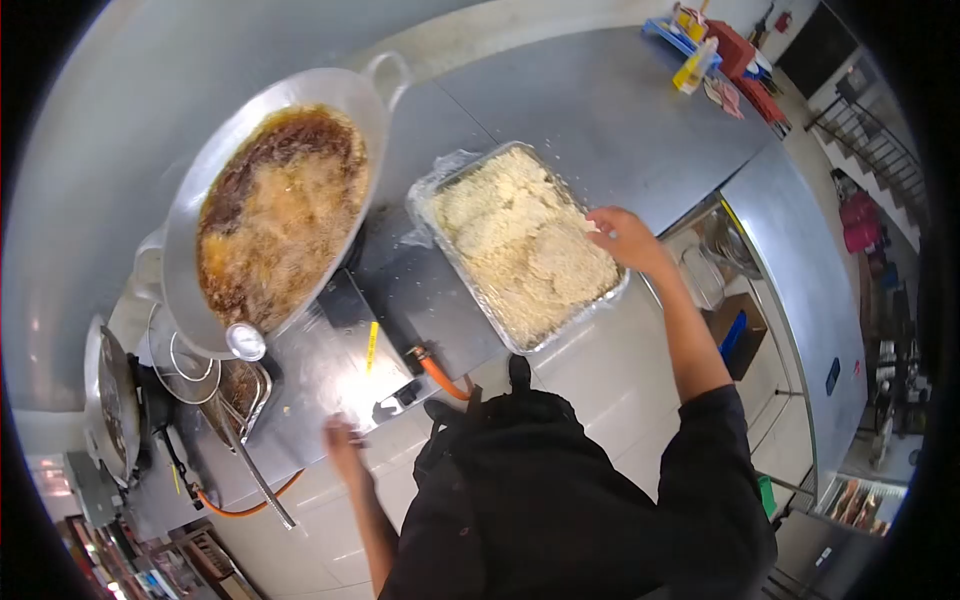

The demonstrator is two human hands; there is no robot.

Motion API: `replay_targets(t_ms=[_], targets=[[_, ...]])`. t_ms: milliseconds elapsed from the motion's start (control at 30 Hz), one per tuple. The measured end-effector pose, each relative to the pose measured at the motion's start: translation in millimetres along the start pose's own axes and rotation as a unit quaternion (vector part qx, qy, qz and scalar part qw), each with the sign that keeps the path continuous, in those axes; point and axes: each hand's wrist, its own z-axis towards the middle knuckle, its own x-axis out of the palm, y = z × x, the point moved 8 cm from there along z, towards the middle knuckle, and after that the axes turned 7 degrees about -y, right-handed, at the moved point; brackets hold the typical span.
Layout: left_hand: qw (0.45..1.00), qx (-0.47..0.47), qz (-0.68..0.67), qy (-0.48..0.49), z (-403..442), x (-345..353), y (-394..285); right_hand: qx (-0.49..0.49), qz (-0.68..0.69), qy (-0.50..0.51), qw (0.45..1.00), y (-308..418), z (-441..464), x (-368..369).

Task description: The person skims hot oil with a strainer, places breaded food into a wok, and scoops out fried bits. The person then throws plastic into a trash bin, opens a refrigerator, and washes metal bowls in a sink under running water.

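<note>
My right hand [626,238] is over the right edge of a foil-lined metal tray [490,322], its fingers bent with a gap between thumb and fingertips. Pale breadcrumbs [490,200] fill the tray, and a crumb-coated flat piece [570,258] lies among them near that hand. Smeared by motion, my left hand [345,436] hovers by the front edge of the stove [330,350], apart from the wok. In the large metal wok [180,240], brown oil [285,205] bubbles with foam. A round dial thermometer [246,341] sits at its near rim.
Left of the wok are a wire strainer [185,350] with a long handle, a metal tray [245,400] and a second pan [108,400]. An orange gas hose [440,375] runs at the counter's front. Bottles and a blue tray [680,38] stand at the far right.
</note>
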Motion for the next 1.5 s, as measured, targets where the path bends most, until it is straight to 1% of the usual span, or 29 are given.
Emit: replay_targets(t_ms=[33,67,100,133,200,300,400,500,600,700,800,900,933,1000,1100,1200,1233,1300,1333,1400,1467,1500], targets=[[0.993,-0.104,0.037,0.045,-16,20,41,-0.005,-0.03,-0.019,0.999,-23,-4,15],[0.981,-0.162,0.081,0.07,-27,37,66,-0.013,-0.06,-0.04,0.997,-42,-5,29],[0.972,-0.204,0.059,0.101,-38,52,80,-0.022,-0.089,-0.061,0.994,-52,-6,34],[0.962,-0.24,0.042,0.121,-48,68,81,-0.005,-0.08,-0.045,0.996,-51,-7,38],[0.958,-0.249,-0.049,0.136,-46,89,82,0.024,-0.063,-0.013,0.998,-42,0,46],[0.966,-0.236,-0.083,0.06,-32,96,90,0.072,-0.163,-0.032,0.983,-25,-1,49],[0.982,-0.182,-0.055,0.02,-23,92,104,0.101,-0.082,0.035,0.991,-51,12,65],[0.998,-0.045,-0.026,-0.031,-22,94,93,0.108,-0.017,0.059,0.992,-53,13,66],[0.997,-0.03,0.023,-0.073,-32,97,78,0.079,0.05,0.061,0.994,-39,12,58],[0.993,-0.064,0.026,-0.092,-41,101,75,0.052,0.108,0.053,0.991,-18,7,49],[0.983,-0.116,0.045,-0.137,-55,100,72,0.014,0.122,0.039,0.992,4,8,35],[0.968,0.031,0.103,-0.228,-55,80,88,-0.066,0.168,-0.033,0.983,14,19,17],[0.968,0.054,0.092,-0.229,-62,86,78,-0.008,0.201,0.004,0.98,-6,26,28],[0.966,0.101,0.069,-0.226,-81,109,43,0.11,0.262,0.075,0.956,-57,38,62],[0.97,0.177,0.058,-0.158,-86,141,10,0.124,0.125,0.122,0.977,-79,46,83],[0.98,0.187,0.011,-0.07,-85,179,-12,0.073,0.087,0.113,0.987,-46,40,83],[0.98,0.195,0.008,-0.035,-83,192,-16,0.074,0.093,0.106,0.987,-44,38,85],[0.98,0.197,0.039,0.007,-83,211,-26,0.073,0.105,0.088,0.988,-36,39,86],[0.978,0.199,0.052,0.023,-83,220,-31,0.044,0.081,0.075,0.993,-25,40,80],[0.959,0.272,0.073,0.038,-78,224,-30,-0.02,0.035,0.055,0.998,10,34,60],[0.957,0.273,0.073,0.063,-79,222,-29,-0.064,0.01,0.001,0.998,44,26,31],[0.959,0.262,0.08,0.071,-80,220,-27,-0.073,0.001,0.015,0.997,50,28,26]])
